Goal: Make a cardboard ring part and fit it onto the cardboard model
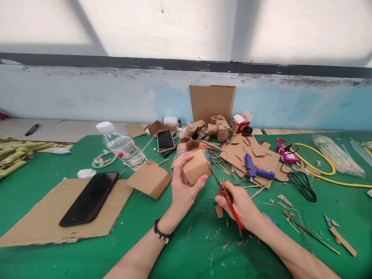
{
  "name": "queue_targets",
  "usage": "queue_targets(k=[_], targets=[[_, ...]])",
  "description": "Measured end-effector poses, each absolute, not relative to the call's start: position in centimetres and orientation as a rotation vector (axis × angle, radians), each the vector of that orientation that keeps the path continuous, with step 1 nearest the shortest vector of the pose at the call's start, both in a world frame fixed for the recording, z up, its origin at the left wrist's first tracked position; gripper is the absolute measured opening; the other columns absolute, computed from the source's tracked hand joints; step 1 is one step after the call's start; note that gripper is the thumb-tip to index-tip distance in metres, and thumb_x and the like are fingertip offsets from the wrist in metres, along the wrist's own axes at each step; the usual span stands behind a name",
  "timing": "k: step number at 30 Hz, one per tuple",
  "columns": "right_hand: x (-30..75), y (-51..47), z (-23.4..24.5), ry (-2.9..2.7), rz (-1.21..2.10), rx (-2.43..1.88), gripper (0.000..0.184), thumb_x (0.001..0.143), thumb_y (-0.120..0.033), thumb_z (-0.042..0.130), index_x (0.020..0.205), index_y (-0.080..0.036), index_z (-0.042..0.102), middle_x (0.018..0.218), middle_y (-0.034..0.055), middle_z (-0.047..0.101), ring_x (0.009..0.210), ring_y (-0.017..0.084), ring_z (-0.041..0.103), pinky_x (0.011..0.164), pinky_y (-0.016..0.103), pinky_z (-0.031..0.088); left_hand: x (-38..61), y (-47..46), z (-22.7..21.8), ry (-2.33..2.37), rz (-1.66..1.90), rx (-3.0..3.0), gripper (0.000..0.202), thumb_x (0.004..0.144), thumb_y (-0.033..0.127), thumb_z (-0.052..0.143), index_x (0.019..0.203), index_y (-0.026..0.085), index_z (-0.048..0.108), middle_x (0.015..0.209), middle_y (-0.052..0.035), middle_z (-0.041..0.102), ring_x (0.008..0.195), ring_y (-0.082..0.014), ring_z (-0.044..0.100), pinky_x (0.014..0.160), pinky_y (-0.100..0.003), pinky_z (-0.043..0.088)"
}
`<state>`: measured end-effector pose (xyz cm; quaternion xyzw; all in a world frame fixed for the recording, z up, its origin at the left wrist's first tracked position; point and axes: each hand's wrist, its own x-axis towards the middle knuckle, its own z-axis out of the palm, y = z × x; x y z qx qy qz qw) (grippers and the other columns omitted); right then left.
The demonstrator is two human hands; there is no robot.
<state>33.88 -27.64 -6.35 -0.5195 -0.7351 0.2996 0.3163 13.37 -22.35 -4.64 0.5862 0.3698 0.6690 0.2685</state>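
Observation:
In my left hand [181, 186] is a small cardboard box [196, 166], gripped between the thumb and fingers above the table. My right hand [240, 203] is closed round a pair of red-handled scissors [231, 207]. The scissor blades point up and left, and their tips reach the box's lower right edge; whether they bite into the card I cannot tell. Behind the box stands a cardboard piece with blue and red print [207, 151], partly hidden by it. Left of my left hand rests a folded cardboard piece [149, 178].
A blue glue gun [255, 168] lies on cardboard sheets [267, 153] at right, its black cord running to a purple power strip [287, 155]. At left are a water bottle [123, 147] and a black phone [90, 199]. Cardboard models [219, 128] stand behind. Scraps litter the green table [186, 248].

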Motion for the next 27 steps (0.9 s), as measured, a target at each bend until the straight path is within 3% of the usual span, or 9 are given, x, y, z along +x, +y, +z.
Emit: queue_targets(k=[8,13,19,27], targets=[[33.2,-27.5,-7.0,-1.877,0.8,-1.412,0.041,0.108,-0.058,0.052,0.082,-0.03,0.037,0.064,-0.0069,0.047,0.058,0.016,0.037,0.059,0.03,0.029,14.2,-22.9,-4.6,1.03,1.654,1.422,0.06,0.089,0.05,0.091,0.136,0.028,0.061,0.149,-0.0105,0.062,0.144,-0.034,0.059,0.124,-0.043,0.049],[33.8,-27.4,-6.0,-1.912,0.806,-1.402,0.042,0.104,-0.068,0.056,0.093,-0.029,0.043,0.078,-0.0047,0.056,0.067,0.018,0.051,0.063,0.028,0.037,14.0,-22.4,-4.7,1.006,1.629,1.223,0.061,0.09,0.054,0.089,0.138,0.026,0.064,0.151,-0.0112,0.063,0.133,-0.0318,0.067,0.113,-0.043,0.059],[34.1,-26.9,-6.4,-2.009,0.506,-1.559,0.047,0.105,-0.071,0.056,0.09,-0.029,0.04,0.079,-0.0034,0.059,0.067,0.019,0.054,0.062,0.029,0.038,14.0,-22.1,-4.5,0.863,1.495,0.925,0.069,0.086,0.058,0.09,0.142,0.028,0.063,0.146,-0.0107,0.068,0.108,-0.0279,0.077,0.076,-0.035,0.07],[34.2,-26.7,-8.0,-2.082,0.003,-1.561,0.043,0.111,-0.067,0.053,0.097,-0.027,0.055,0.08,0.0024,0.073,0.071,0.024,0.072,0.061,0.031,0.038,14.8,-22.6,-4.8,0.84,1.46,0.81,0.072,0.085,0.059,0.092,0.142,0.027,0.063,0.143,-0.0116,0.072,0.102,-0.0255,0.079,0.073,-0.031,0.07]])
